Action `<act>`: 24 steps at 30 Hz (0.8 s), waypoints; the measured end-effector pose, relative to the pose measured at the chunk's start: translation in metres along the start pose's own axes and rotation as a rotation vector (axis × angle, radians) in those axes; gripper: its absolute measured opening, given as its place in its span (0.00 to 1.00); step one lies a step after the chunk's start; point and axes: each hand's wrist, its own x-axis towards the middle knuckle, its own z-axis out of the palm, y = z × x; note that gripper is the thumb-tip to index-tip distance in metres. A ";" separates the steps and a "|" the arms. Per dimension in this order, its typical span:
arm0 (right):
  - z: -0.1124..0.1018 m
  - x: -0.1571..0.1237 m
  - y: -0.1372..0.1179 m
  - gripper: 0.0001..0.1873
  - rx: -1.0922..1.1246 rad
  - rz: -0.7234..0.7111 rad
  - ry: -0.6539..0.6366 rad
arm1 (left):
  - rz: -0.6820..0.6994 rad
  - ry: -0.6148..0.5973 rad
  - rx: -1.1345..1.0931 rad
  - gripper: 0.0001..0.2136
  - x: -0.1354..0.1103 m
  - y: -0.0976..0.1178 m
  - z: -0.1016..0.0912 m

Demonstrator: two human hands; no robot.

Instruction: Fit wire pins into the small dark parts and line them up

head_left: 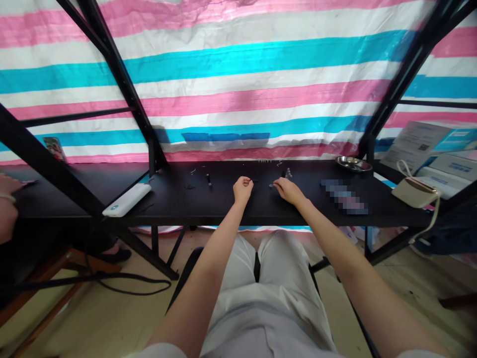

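Note:
Both my arms reach out to a long black table (pixel 223 204). My left hand (pixel 242 189) rests on it as a loose fist, fingers curled under; whether anything is in it is hidden. My right hand (pixel 287 189) lies a little to the right, fingertips pinched on a tiny dark piece (pixel 272 185) at the table top. Small dark and pale parts (pixel 287 173) lie just beyond my right hand, and a short dark stick (pixel 209 181) lies left of my left hand.
A white flat power bank (pixel 126 199) lies at the table's left front. A metal dish (pixel 353 163) stands at the back right, a cream pouch (pixel 413 191) and boxes (pixel 428 144) further right. Black frame struts (pixel 122 79) cross overhead. Another person's hand (pixel 7 199) shows at far left.

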 end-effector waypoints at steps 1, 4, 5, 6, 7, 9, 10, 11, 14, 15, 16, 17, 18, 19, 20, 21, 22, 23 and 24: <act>0.000 0.000 0.000 0.16 0.026 -0.014 -0.004 | -0.002 0.000 -0.001 0.02 0.000 0.000 0.000; 0.001 0.002 0.002 0.15 0.097 -0.038 0.010 | 0.000 -0.004 -0.005 0.03 0.000 -0.001 0.000; 0.002 0.002 0.002 0.15 0.114 -0.042 0.020 | 0.002 -0.006 -0.008 0.03 0.000 -0.001 0.000; 0.003 0.003 0.002 0.14 0.129 -0.047 0.030 | 0.003 -0.007 -0.012 0.03 0.000 -0.002 0.000; 0.004 0.004 0.001 0.14 0.142 -0.055 0.038 | 0.003 -0.006 -0.016 0.03 0.000 -0.002 0.000; 0.006 0.007 -0.001 0.14 0.165 -0.061 0.060 | 0.001 -0.003 -0.022 0.03 0.000 -0.003 0.000; 0.008 0.010 -0.003 0.13 0.174 -0.053 0.077 | -0.001 0.000 -0.025 0.03 0.000 -0.003 -0.001; 0.009 0.012 -0.006 0.13 0.183 -0.036 0.103 | -0.002 0.001 -0.028 0.03 0.000 -0.002 -0.001; 0.017 0.022 -0.016 0.12 0.230 0.054 0.202 | 0.001 0.002 -0.037 0.03 0.000 -0.002 -0.001; 0.020 0.025 -0.020 0.12 0.257 0.087 0.228 | 0.005 0.001 -0.042 0.03 0.000 -0.002 -0.001; 0.023 0.029 -0.024 0.12 0.290 0.123 0.251 | 0.010 0.000 -0.049 0.03 0.000 -0.002 -0.001; 0.027 0.031 -0.028 0.13 0.331 0.162 0.271 | 0.015 0.000 -0.056 0.03 0.000 -0.002 -0.002; 0.031 0.034 -0.032 0.14 0.380 0.206 0.293 | 0.018 0.001 -0.063 0.03 0.001 -0.002 -0.002; 0.034 0.035 -0.035 0.14 0.435 0.248 0.312 | 0.022 0.003 -0.068 0.03 0.001 -0.002 -0.002; 0.037 0.037 -0.037 0.15 0.492 0.288 0.319 | 0.023 0.006 -0.072 0.03 0.001 -0.003 -0.002; 0.039 0.037 -0.039 0.15 0.542 0.322 0.315 | 0.022 0.010 -0.075 0.03 0.001 -0.003 -0.002; 0.041 0.038 -0.040 0.16 0.576 0.345 0.301 | 0.021 0.012 -0.078 0.03 0.001 -0.004 -0.002; 0.042 0.037 -0.040 0.17 0.589 0.354 0.286 | 0.019 0.012 -0.085 0.03 0.001 -0.004 -0.002; 0.042 0.037 -0.039 0.17 0.582 0.350 0.275 | 0.016 0.012 -0.097 0.03 0.002 -0.004 -0.003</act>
